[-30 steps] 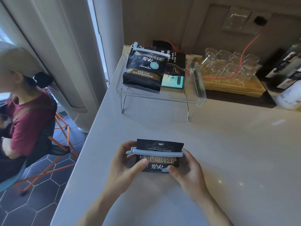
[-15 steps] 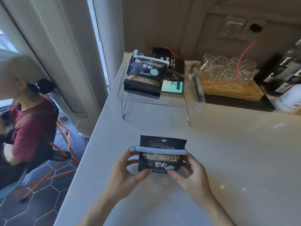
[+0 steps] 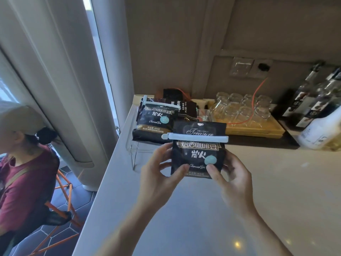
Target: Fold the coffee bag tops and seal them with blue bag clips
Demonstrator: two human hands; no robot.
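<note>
A black coffee bag (image 3: 198, 150) is held upright above the counter, its top folded and a pale blue bag clip (image 3: 195, 137) clamped across it. My left hand (image 3: 158, 174) grips the bag's left edge, thumb on its lower front. My right hand (image 3: 230, 174) grips the right edge, thumb just below the round teal sticker. A second black coffee bag (image 3: 155, 122), sealed by its own blue clip (image 3: 162, 105), lies on the clear acrylic stand (image 3: 131, 145) behind. Another dark bag (image 3: 186, 109) sits beside it.
The pale counter (image 3: 203, 218) runs toward me, its left edge dropping to a tiled floor. A wooden tray (image 3: 258, 130) with several upturned glasses stands at the back, bottles (image 3: 313, 108) at far right. A seated person (image 3: 24, 182) is at left by an orange stool.
Both hands have lifted the clipped bag off the counter and tilted it upright, carrying it toward the stand. The camera view has tipped upward.
</note>
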